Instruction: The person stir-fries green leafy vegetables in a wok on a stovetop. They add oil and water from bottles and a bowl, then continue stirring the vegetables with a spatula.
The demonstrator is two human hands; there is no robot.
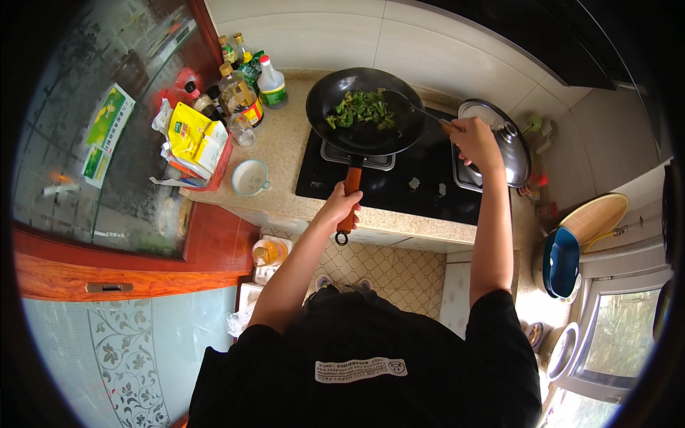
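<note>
A black wok (365, 140) sits at the left burner of the black glass cooktop (374, 183), and chopped green vegetables (363, 108) lie in its bowl. My left hand (342, 205) is wrapped around the wok's reddish wooden handle (352, 182), which points towards me. In my right hand (478, 143) is the wooden grip of a metal spatula (423, 111). Its shaft reaches over the wok's right rim, with the far end at the right side of the vegetables. Just beyond my right hand, a glass pot lid (516, 155) with a dark rim covers part of the right burner area.
Left of the cooktop are a white cup (250, 178), a red basket (223, 166) of food packets and several seasoning bottles (273, 85). At the right stand a blue basin (562, 262) and a round wooden board (594, 216). A range hood (540, 37) overhangs the back right.
</note>
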